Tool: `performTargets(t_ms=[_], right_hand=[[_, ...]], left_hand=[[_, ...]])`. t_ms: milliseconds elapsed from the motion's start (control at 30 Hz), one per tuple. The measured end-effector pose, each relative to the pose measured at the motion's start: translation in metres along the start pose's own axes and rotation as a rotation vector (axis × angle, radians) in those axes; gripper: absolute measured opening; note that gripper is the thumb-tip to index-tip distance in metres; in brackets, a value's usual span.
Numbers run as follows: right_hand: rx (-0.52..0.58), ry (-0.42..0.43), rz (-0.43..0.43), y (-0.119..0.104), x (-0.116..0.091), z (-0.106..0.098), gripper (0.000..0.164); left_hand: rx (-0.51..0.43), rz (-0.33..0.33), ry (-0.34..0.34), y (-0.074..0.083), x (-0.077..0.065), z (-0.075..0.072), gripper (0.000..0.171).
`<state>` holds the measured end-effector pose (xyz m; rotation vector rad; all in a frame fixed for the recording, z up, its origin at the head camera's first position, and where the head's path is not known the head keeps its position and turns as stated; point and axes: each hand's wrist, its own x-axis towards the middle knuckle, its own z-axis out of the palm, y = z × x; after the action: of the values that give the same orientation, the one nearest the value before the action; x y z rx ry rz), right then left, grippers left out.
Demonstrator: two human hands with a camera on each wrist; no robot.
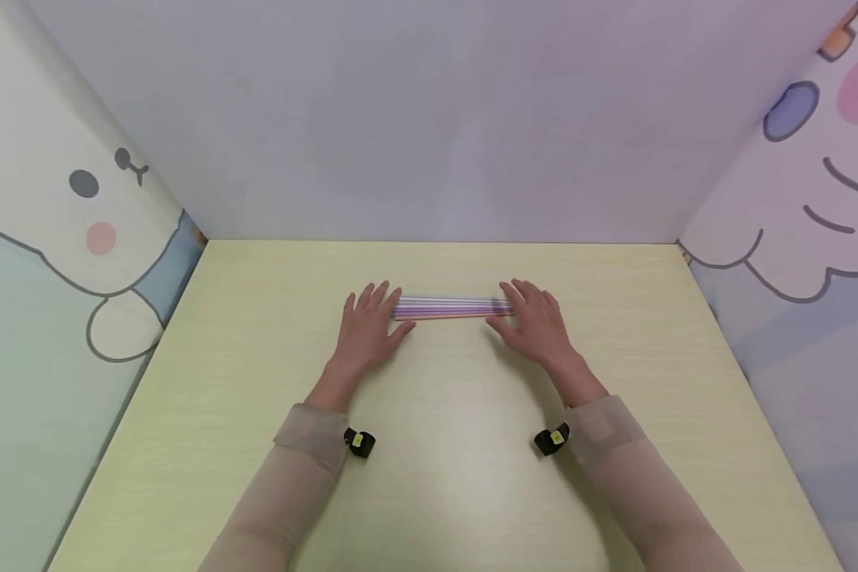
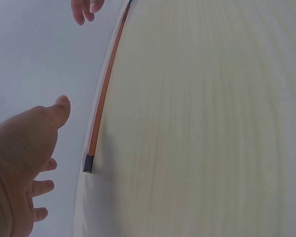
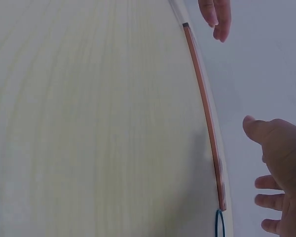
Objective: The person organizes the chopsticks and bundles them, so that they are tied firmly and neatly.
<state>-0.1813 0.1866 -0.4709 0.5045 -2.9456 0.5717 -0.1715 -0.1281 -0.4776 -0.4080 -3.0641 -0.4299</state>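
From the head camera I am seeing a slim striped bundle [image 1: 453,307] lying crosswise just above the centre of the frame, its purple and white lines running side to side and a red line edging its lower side, all on a pale wooden table [image 1: 443,461]. The left hand [image 1: 368,322] is sitting at the bundle's left end and the right hand [image 1: 536,322] at its right end, both with fingers extended and thumbs apart, neither one gripping anything; I cannot tell whether the fingertips are touching it. In the left wrist view I am finding a reddish strip running from the top, left of centre, down to a dark tip [image 2: 88,164] at lower left, while the left hand is hanging beside it at the left edge, loose and holding nothing. In the right wrist view I am following the strip from upper right of centre to lower right, where a blue cord loop [image 3: 220,224] is trailing from its end, the right hand lying apart from it at the right edge, relaxed and grasping nothing.
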Motion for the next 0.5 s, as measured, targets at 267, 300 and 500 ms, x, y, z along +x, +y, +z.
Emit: performTargets(t_ms=[267, 300, 500], right_hand=[[-0.031, -0.064, -0.068, -0.008, 0.017, 0.01, 0.061], [-0.038, -0.072, -0.076, -0.008, 0.019, 0.012, 0.06], [-0.091, -0.09, -0.15, -0.007, 0.026, 0.027, 0.051]], left_hand=[[0.033, 0.046, -0.059, 0.007, 0.015, 0.01, 0.063], [0.038, 0.052, -0.068, 0.008, 0.017, 0.012, 0.062], [0.066, 0.078, -0.119, 0.014, 0.026, 0.021, 0.057]])
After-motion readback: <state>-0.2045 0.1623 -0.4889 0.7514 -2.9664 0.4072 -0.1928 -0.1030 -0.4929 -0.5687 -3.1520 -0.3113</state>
